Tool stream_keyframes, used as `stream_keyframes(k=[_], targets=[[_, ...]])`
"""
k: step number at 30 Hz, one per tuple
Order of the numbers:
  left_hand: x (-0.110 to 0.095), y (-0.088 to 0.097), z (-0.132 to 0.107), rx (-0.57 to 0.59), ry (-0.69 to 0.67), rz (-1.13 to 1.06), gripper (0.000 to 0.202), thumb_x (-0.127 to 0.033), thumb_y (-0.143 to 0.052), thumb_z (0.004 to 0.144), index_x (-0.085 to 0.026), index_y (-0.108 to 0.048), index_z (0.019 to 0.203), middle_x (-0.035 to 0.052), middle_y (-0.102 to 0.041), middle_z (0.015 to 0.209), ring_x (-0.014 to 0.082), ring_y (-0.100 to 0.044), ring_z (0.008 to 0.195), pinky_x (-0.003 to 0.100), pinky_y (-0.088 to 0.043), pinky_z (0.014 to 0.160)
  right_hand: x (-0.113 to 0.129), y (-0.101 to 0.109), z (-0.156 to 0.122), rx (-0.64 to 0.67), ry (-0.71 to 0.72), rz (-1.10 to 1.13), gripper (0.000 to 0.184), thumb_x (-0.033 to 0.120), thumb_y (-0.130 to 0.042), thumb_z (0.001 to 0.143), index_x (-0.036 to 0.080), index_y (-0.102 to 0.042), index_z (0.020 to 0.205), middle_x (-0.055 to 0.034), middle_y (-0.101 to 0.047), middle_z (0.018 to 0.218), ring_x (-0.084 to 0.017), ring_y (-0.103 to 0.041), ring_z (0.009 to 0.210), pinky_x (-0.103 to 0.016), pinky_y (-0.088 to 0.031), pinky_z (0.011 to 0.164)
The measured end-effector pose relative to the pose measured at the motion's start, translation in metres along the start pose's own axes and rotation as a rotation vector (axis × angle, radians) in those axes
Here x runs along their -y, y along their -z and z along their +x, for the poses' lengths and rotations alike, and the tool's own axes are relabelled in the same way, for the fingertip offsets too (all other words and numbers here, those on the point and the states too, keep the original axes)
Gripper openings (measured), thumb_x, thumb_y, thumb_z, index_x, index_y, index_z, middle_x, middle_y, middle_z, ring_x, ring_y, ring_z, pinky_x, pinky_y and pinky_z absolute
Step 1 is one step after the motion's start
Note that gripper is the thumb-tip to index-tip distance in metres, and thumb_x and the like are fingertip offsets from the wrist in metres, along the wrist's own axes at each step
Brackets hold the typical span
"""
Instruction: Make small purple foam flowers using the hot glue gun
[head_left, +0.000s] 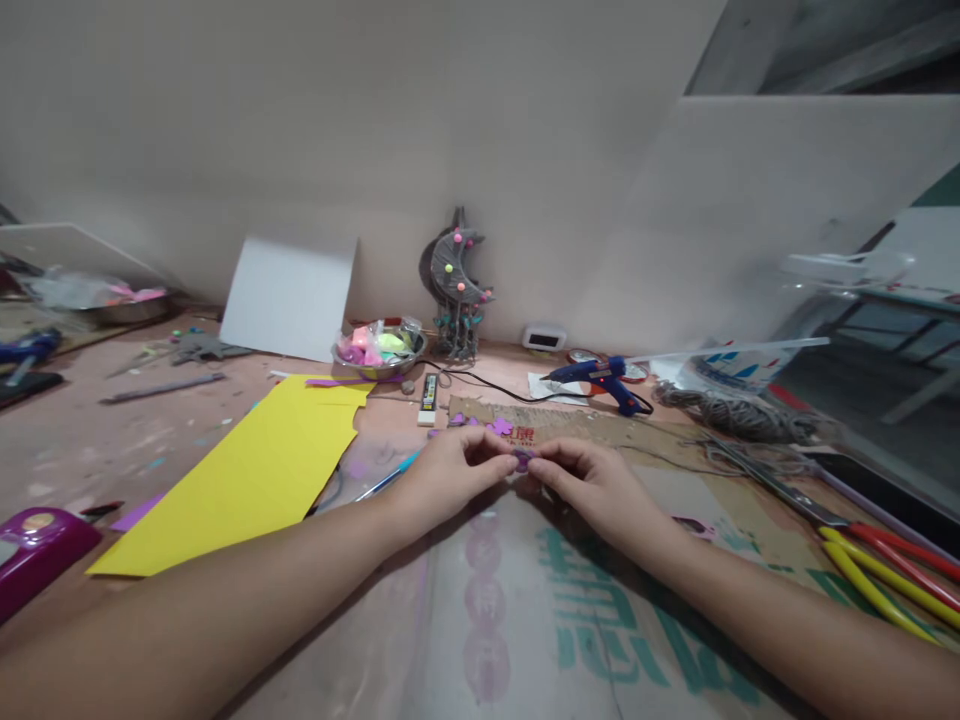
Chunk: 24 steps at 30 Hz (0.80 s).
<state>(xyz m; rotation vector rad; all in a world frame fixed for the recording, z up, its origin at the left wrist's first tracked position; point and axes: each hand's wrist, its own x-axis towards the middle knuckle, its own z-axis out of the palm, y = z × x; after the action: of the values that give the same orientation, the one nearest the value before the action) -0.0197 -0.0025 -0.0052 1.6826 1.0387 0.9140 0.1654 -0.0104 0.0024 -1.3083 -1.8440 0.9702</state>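
My left hand (457, 468) and my right hand (586, 484) meet over a flattened cardboard sheet (570, 600) at the middle of the table. Both pinch one small purple cut-out piece (523, 458) between their fingertips. A few more small purple pieces (491, 426) lie on the cardboard just beyond my fingers. A blue pen (390, 478) lies by my left wrist.
A yellow paper sheet (251, 478) lies to the left, a purple stapler (37, 555) at the left edge. Behind stand a metal bowl of coloured bits (379, 348), a grey moon ornament (456, 285) and a blue glue gun (604, 382). Scissors with yellow and red handles (877, 565) lie right.
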Motion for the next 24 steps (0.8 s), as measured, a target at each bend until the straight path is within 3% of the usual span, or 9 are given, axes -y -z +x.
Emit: stream_keyframes(k=[5, 15, 24], targets=[[0.0053, 0.0004, 0.0020, 0.016, -0.059, -0.013, 0.029, -0.040, -0.052, 0.082, -0.015, -0.065, 0.088, 0.0033, -0.065, 0.082, 0.0139, -0.057, 0.073, 0.023, -0.042, 0.065, 0.0020, 0.0018, -0.0009, 0.007, -0.016, -0.035, 0.025, 0.039, -0.053, 0.080, 0.017, -0.063, 0.072, 0.0000, -0.062, 0.059, -0.011, -0.052, 0.051, -0.022, -0.040, 0.048], [0.0050, 0.0012, 0.0018, 0.006, -0.061, 0.022, 0.029, -0.042, -0.051, 0.081, -0.015, -0.061, 0.077, 0.0012, -0.061, 0.074, 0.0125, -0.053, 0.068, 0.022, -0.040, 0.062, -0.0003, -0.0006, -0.0003, 0.042, 0.015, -0.066, 0.026, 0.039, -0.053, 0.081, 0.018, -0.064, 0.072, -0.0006, -0.064, 0.065, -0.012, -0.055, 0.056, -0.022, -0.041, 0.052], [0.0070, -0.0007, 0.0049, 0.014, -0.063, -0.053, 0.039, -0.044, -0.041, 0.086, -0.013, -0.065, 0.090, 0.0024, -0.061, 0.074, 0.0133, -0.054, 0.069, 0.023, -0.041, 0.062, -0.0022, 0.0002, 0.0008, 0.014, 0.021, -0.071, 0.026, 0.039, -0.053, 0.082, 0.017, -0.062, 0.071, -0.0011, -0.064, 0.064, -0.012, -0.055, 0.056, -0.023, -0.042, 0.052]])
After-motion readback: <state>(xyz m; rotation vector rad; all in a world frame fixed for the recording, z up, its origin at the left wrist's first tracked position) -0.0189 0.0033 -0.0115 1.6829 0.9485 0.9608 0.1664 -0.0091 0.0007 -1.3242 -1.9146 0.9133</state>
